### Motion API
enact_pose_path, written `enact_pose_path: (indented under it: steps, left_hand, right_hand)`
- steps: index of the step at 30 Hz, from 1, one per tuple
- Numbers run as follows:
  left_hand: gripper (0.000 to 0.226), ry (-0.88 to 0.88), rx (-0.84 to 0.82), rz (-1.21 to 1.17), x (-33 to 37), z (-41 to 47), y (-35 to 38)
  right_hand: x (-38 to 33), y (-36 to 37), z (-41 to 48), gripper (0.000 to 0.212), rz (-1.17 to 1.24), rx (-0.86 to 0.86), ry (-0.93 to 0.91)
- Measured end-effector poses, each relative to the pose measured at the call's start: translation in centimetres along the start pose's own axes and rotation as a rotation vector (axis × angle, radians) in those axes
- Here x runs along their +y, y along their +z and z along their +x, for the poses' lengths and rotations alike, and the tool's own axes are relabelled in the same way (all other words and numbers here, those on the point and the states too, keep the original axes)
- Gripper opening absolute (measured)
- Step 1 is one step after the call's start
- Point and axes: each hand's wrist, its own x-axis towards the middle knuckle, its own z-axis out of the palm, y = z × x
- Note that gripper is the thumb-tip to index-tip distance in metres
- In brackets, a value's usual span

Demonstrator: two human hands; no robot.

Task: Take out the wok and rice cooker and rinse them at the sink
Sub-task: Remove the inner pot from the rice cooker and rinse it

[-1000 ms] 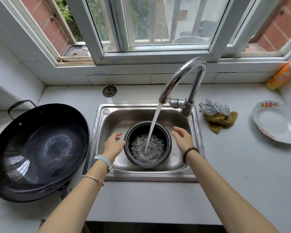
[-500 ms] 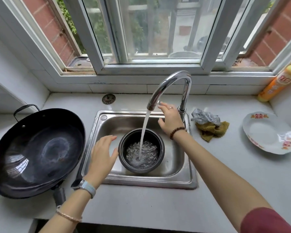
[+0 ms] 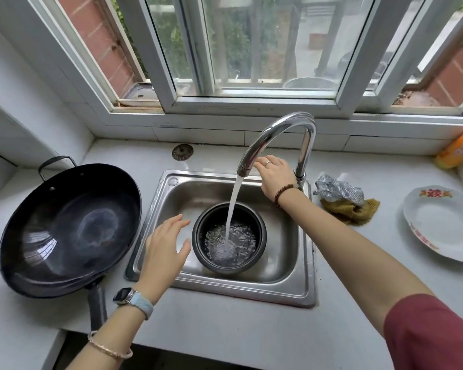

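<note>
The black rice cooker pot [image 3: 259, 231] stands in the steel sink [image 3: 286, 284], and water pours into it from the chrome tap [image 3: 278, 129]. The big black wok [image 3: 67, 231] rests on the counter left of the sink, its long handle pointing toward me. My left hand [image 3: 166, 247] hovers with fingers spread just left of the pot, not touching it. My right hand [image 3: 275, 174] is raised beneath the tap's arch beside the upright pipe, fingers loosely bent; whether it touches the tap cannot be told.
A grey scrubber on a yellow-brown cloth [image 3: 345, 201] lies right of the tap. A white plate [image 3: 444, 222] sits at the far right, an orange bottle [image 3: 457, 150] by the wall. A round drain strainer [image 3: 182, 152] lies behind the sink. The window ledge [image 3: 251, 124] runs behind.
My right hand rose from beside the pot up to the tap. My left hand lifted and opened left of the pot. Water keeps filling the pot.
</note>
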Motion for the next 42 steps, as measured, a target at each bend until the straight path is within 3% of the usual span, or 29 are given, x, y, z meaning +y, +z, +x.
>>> enact_pose_path:
  steps: [10, 14, 18, 22, 26, 33, 42]
  left_hand:
    - [0.038, -0.044, 0.002, -0.026, 0.3, -0.1, -0.3]
    - [0.036, -0.063, 0.01, -0.023, 0.5, -0.2, -0.4]
    - [0.035, -0.069, 0.007, -0.059, 0.1, -0.2, -0.2]
    - [0.033, -0.115, -0.001, -0.18, -0.3, 0.8, 0.8]
    - [0.035, -0.297, -0.025, -0.312, -1.1, 2.1, 2.6]
    - [0.038, -0.607, -0.204, -0.389, -4.1, 4.0, 7.0]
    - [0.033, -0.748, -0.239, -0.443, -5.2, 6.0, 10.2]
  right_hand:
    - [0.8, -0.3, 0.4, 0.037, -0.079, 0.188, 0.09]
    - [0.8, -0.6, 0.0, 0.036, -0.062, 0.143, 0.092]
    - [0.1, -1.2, -1.3, 0.047, 0.187, 0.142, 0.129]
    - [-0.5, -1.2, -4.5, 0.041, 0.54, 0.164, 0.187]
    - [-1.5, 0.4, -8.1, 0.038, 0.688, 0.018, 0.375]
    - [-2.9, 6.4, -11.0, 0.051, 0.791, -0.436, 0.739]
    - [-4.6, 10.3, -10.2, 0.048, 1.035, -0.462, 0.976]
